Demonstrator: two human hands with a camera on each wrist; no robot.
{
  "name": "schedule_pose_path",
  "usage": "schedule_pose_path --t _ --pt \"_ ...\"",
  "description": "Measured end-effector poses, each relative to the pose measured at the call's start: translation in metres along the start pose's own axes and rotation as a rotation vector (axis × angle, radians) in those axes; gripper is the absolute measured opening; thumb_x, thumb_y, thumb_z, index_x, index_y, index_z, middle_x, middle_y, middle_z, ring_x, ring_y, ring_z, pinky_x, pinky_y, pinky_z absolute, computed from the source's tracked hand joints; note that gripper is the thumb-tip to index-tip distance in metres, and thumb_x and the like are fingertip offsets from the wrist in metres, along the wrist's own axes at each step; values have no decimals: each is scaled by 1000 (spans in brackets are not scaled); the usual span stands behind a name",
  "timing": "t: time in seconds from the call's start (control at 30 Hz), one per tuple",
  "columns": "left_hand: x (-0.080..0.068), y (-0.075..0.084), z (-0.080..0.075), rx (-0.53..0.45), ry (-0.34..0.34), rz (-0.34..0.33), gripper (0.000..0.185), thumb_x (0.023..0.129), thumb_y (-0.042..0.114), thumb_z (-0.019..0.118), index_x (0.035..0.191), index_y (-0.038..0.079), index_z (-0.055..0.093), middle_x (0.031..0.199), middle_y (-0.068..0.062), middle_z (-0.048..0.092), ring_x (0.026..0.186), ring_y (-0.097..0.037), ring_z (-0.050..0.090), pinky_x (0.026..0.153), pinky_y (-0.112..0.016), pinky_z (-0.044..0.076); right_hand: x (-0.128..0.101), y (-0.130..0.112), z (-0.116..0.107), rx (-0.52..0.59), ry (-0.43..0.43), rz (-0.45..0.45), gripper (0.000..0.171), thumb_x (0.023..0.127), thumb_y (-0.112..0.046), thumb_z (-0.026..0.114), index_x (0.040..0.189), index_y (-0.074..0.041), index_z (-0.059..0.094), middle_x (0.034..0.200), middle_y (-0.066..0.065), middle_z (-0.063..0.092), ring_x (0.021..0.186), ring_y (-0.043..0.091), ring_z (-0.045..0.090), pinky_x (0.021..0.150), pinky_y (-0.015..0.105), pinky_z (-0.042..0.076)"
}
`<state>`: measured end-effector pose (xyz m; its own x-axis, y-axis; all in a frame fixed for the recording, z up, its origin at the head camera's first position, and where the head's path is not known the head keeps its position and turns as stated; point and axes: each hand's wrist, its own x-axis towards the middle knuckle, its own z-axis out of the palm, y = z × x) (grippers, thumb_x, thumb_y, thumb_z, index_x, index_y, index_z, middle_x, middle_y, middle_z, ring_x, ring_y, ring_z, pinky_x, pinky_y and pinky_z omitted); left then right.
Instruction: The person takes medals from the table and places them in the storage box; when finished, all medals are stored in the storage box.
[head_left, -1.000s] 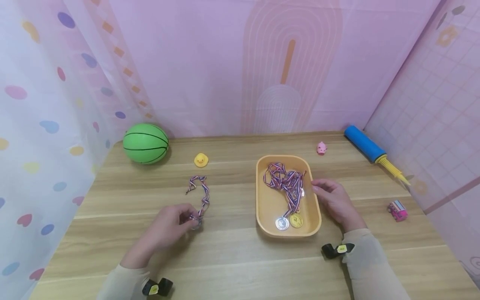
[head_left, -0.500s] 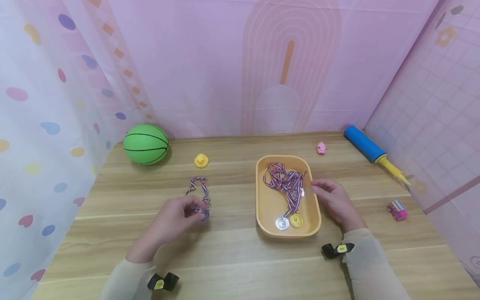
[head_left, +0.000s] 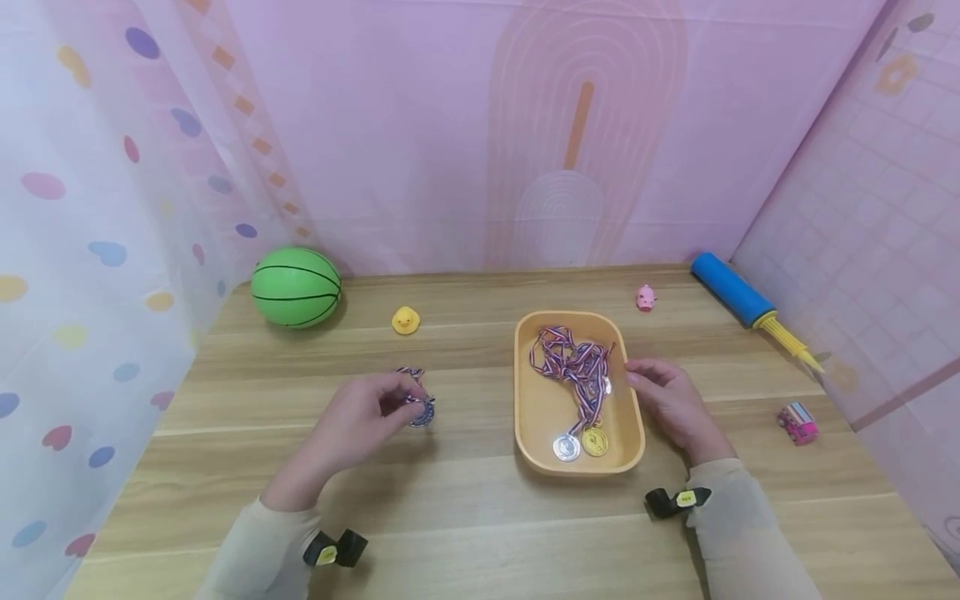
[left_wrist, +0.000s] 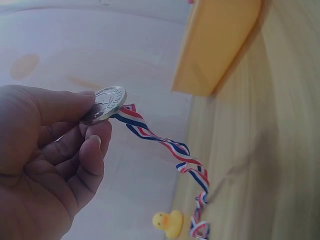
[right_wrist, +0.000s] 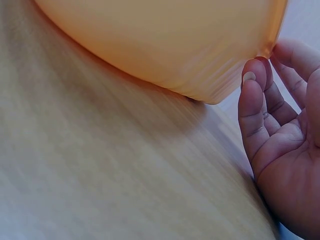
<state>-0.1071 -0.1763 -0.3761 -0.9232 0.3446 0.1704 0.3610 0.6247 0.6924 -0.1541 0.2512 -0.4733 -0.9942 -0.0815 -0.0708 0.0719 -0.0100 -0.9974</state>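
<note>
the left hand (left_wrist: 45, 165) pinches a small, stiff, light medal (left_wrist: 106, 103) by its rim, its limp ribbon (left_wrist: 167, 147) trailing below the fingers; the right hand (head_left: 671, 404) rests loosely curled against the tray (head_left: 633, 396).

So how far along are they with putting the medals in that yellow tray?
Two medals, a silver one and a gold one, already lie in the tray with their ribbons. A third medal is in hand: the left hand pinches it, its ribbon trailing to the table. The right hand rests at the tray's edge. What looks left is getting this one into the tray.
</note>
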Motion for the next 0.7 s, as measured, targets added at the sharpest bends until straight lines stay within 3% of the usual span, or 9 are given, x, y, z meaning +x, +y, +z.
schedule_pose_path --t 0.4,0.57,0.7 --pt "18 27 -6 -19 -6 44 9 86 13 73 94 15 71 79 7 67 67 -12 57 57 -25 49 1 1 -1 31 -6 -7 31 93 -15 64 116 4 60 110 2 63 105 17 56 87 26 51" --pt "32 42 -10 -14 -34 70 8 87 15 71 95 16 70 78 7 66 64 -12 57 55 -26 49 2 1 -2 8 -8 -8 31 93 -19 65 115 2 62 110 0 63 106 16 56 87 25 51" --pt "47 55 -13 10 -47 128 7 88 13 70 94 14 71 77 7 64 65 -12 54 56 -26 47 2 1 -1 7 -6 -14 32 93 -19 65 115 4 61 109 1 63 105 16 56 87 25 51"
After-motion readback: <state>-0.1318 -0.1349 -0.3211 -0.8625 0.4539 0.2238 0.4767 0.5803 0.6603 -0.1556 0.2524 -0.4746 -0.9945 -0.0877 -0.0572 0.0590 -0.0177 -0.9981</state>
